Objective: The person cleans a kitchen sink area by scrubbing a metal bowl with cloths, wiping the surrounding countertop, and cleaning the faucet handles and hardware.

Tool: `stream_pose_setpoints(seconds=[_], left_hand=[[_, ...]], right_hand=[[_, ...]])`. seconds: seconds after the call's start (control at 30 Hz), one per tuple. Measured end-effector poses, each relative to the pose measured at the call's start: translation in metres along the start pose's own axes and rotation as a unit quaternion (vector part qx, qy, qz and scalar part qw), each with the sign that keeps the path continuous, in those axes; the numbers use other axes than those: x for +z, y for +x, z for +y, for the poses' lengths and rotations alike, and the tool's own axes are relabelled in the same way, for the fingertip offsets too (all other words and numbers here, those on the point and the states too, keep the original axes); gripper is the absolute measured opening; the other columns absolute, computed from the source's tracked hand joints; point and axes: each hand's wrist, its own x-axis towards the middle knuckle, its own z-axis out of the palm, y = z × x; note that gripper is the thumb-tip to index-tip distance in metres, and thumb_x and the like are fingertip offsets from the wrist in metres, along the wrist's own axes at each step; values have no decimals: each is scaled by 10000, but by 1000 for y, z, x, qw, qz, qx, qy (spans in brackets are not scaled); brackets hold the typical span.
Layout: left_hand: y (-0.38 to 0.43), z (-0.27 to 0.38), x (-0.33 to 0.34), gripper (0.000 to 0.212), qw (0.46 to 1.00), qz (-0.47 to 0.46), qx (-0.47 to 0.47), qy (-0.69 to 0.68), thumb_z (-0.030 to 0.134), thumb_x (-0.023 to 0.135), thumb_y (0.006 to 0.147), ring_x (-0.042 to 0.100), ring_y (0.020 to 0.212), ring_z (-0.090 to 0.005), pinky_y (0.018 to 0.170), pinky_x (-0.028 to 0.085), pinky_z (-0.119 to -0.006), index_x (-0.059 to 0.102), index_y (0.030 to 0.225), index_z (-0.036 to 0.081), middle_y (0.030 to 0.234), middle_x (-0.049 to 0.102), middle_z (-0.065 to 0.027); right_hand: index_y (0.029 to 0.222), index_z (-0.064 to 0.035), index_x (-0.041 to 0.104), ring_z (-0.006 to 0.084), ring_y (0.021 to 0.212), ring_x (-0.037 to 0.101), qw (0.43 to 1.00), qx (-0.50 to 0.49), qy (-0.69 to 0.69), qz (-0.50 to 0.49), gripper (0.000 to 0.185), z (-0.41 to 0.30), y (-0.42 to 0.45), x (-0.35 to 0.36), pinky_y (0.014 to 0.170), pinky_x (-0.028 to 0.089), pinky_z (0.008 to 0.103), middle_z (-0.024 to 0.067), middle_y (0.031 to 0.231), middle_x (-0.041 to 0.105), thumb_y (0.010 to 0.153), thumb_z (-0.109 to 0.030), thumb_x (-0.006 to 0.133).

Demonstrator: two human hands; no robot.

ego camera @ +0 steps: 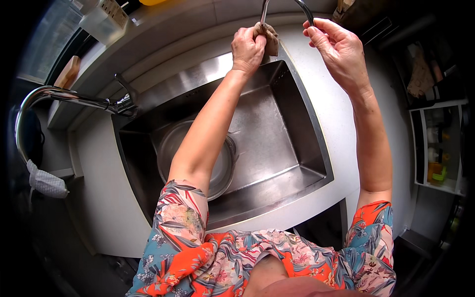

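Observation:
At the back edge of the stainless steel sink [259, 130], my left hand [248, 50] grips a brown cloth [272, 41] around the lower part of a thin curved chrome faucet [264, 13]. My right hand [336, 48], to the right of it, pinches the dark tip of that faucet's spout between thumb and fingers. My left forearm reaches over a round pan or bowl [222, 174] in the left part of the sink and partly hides it. A larger chrome faucet [74, 97] stands at the sink's back left corner, with a white textured cloth or cover [48, 183] on its spout end.
A ledge [159, 41] runs behind the sink, bearing a translucent plastic container [105, 22] and a wooden board [68, 72]. White countertop [334, 111] surrounds the sink. At the right, a white-framed rack [438, 144] holds bottles, and a brown cloth or glove [420, 74] lies beyond.

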Motion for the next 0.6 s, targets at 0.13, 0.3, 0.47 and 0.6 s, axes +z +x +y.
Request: stream_pose_setpoints(seconds=[0.13, 0.3, 0.47, 0.6], left_hand=[[41, 43, -17, 190, 994, 58, 88, -16, 181, 536, 761, 575, 736, -240, 684, 455, -320, 625, 877, 60, 800, 584, -116], [23, -9, -31, 201, 990, 119, 56, 55, 79, 519, 730, 573, 760, -259, 728, 464, -326, 624, 900, 59, 850, 590, -105], [-31, -40, -3, 253, 952, -99, 128, 260, 30, 543, 652, 493, 944, -262, 826, 434, -333, 608, 892, 84, 985, 581, -41], [-40, -39, -5, 232, 961, -92, 137, 223, 22, 572, 652, 501, 922, -262, 809, 440, -332, 616, 872, 83, 967, 585, -42]], right_hand=[[913, -9, 617, 37, 492, 446, 1000, -25, -2, 16, 196, 4, 0, -1, 472, 389, 211, 25, 547, 539, 815, -175, 584], [1038, -30, 594, 97, 733, 579, 997, -8, 42, -61, 265, -5, -2, -7, 698, 491, 224, 51, 852, 634, 848, -210, 555], [1002, 36, 560, 122, 706, 576, 990, 86, 112, -19, 207, -23, -7, -4, 623, 475, 231, 81, 798, 605, 816, -53, 540], [986, 30, 574, 116, 679, 574, 988, 72, 138, -15, 183, -23, -8, -7, 612, 478, 226, 69, 780, 605, 826, -52, 539]])
